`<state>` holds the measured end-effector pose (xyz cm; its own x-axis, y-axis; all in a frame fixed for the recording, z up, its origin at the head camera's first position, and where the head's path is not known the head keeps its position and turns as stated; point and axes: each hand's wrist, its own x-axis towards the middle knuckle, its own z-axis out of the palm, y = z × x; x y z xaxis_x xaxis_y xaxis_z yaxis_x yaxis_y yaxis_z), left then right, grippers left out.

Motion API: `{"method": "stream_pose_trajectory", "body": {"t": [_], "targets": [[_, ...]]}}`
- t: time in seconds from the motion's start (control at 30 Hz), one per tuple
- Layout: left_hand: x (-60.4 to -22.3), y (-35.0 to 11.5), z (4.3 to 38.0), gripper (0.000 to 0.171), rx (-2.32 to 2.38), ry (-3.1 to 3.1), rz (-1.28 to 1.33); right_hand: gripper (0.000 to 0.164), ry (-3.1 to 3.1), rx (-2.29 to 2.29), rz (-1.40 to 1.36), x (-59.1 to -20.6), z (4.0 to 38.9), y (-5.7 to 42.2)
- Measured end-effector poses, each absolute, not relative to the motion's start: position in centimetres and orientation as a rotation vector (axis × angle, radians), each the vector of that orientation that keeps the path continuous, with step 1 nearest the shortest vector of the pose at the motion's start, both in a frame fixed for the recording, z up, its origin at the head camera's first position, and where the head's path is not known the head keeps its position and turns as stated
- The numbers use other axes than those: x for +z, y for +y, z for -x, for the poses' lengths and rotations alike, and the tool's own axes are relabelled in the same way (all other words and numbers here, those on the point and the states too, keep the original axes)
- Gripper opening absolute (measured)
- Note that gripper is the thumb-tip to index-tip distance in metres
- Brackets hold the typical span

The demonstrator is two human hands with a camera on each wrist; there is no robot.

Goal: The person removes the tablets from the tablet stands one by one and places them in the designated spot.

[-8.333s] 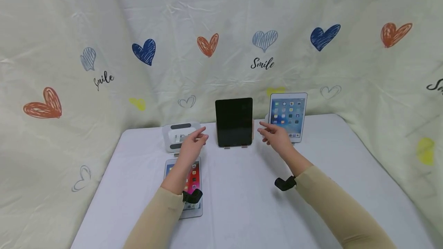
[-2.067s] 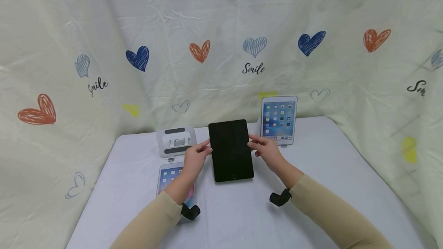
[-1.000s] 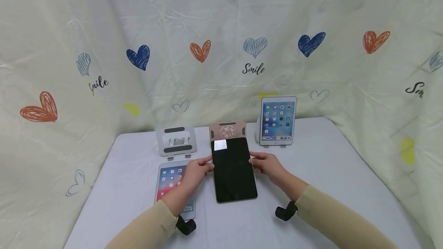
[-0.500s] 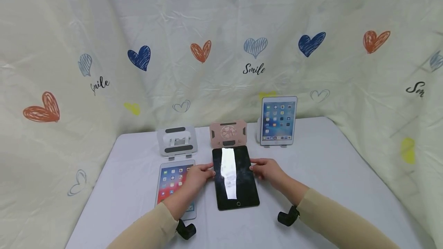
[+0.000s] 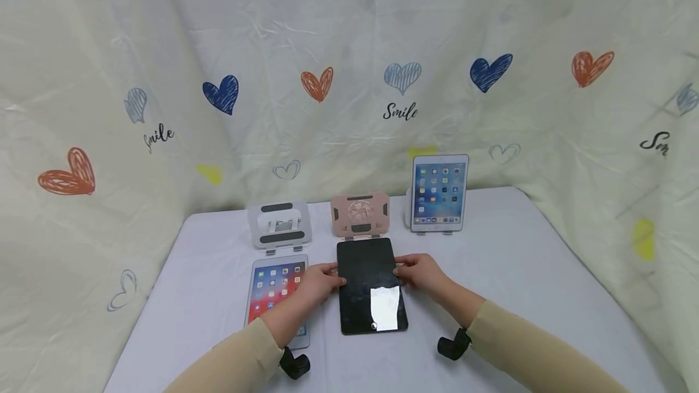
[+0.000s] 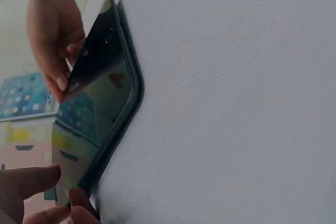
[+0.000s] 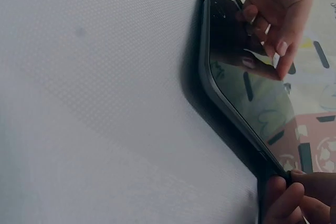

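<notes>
A black tablet [image 5: 363, 278] with a dark, reflective screen lies low over the white tablecloth, just in front of a pink folding stand [image 5: 360, 214]. My left hand [image 5: 321, 281] pinches its left side edge between thumb and fingers. On the opposite side, my right hand [image 5: 420, 272] grips the right edge the same way. From the left wrist, the tablet [image 6: 100, 87] shows a thin dark rim near the cloth. The right wrist view has my right hand's fingertips [image 7: 283, 200] at the tablet's [image 7: 247, 87] edge, with a shadow on the cloth beneath.
Close left of the black tablet lies a white-framed tablet [image 5: 273, 287] with a lit home screen, partly under my left forearm. Behind it stands a white folding stand [image 5: 280, 224]. Another white tablet [image 5: 439, 190] stands upright on a stand at the back right, before a patterned curtain [image 5: 349, 126].
Both hands took hold of the black tablet, lifted it off the pink stand and brought it forward and down to the cloth. The pink stand, earlier hidden, now shows fully.
</notes>
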<state>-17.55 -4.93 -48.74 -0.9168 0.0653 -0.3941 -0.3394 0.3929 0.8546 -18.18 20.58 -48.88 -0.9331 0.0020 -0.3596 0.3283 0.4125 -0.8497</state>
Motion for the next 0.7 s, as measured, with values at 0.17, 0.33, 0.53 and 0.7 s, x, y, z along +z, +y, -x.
{"method": "stream_pose_trajectory", "body": {"t": [0.17,0.33,0.53,0.7], "targets": [[-48.5,-4.8,17.4,0.054,1.488,2.280,0.287,0.033,2.386,-1.498,-0.267,-48.8,18.2,20.5],[-48.5,-4.8,17.3,0.055,1.457,2.277,0.251,0.032,2.410,-1.413,-0.252,-48.6,18.5,20.4],[-48.8,-5.0,17.3,0.058,1.354,2.344,0.173,0.033,2.427,-1.302,-0.206,-48.4,19.1,20.5],[-48.7,-4.9,17.5,0.062,1.228,2.414,0.068,0.033,2.466,-1.230,-0.178,-48.2,19.5,20.5]]}}
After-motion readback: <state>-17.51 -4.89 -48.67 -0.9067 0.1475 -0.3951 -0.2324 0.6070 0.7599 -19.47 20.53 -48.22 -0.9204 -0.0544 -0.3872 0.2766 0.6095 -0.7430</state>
